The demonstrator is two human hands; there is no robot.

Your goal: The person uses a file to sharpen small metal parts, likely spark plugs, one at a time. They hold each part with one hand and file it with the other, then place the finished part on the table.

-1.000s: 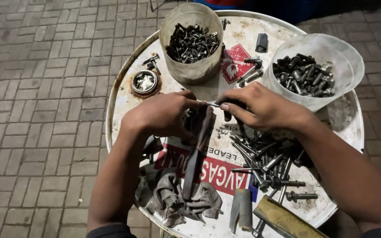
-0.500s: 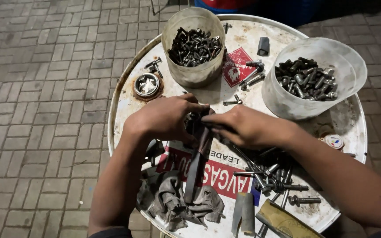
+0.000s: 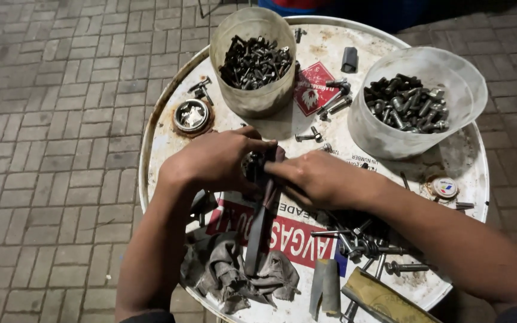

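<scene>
While a brick-paved floor (image 3: 49,155) is spreading out on the left, a round white drum top (image 3: 169,149) is serving as the bench, its rim rusting on the left edge. Both forearms are reaching in from the near side and meeting at the middle of the bench. Standing on the far side, a tall cloudy plastic tub (image 3: 252,96) is holding dark bolts and nuts, and to the right a wider white plastic tub (image 3: 450,78) is holding another heap. Lying near the near edge, a crumpled grey rag (image 3: 228,275) is bunching under a long dark metal tool (image 3: 257,233), which is running from the rag up towards the hands. Loose long bolts (image 3: 366,245) are scattering on the near right, beside a yellowish block (image 3: 384,302) and a short grey tube (image 3: 325,286).

At the centre, the left hand (image 3: 213,161) is curling closed around a small dark round metal part (image 3: 252,166), gripping it just above the bench. Touching it from the right, the right hand (image 3: 318,178) is pinching its fingertips on the same part. A round cap (image 3: 191,115) is lying on the far left of the bench, well apart from the hands.
</scene>
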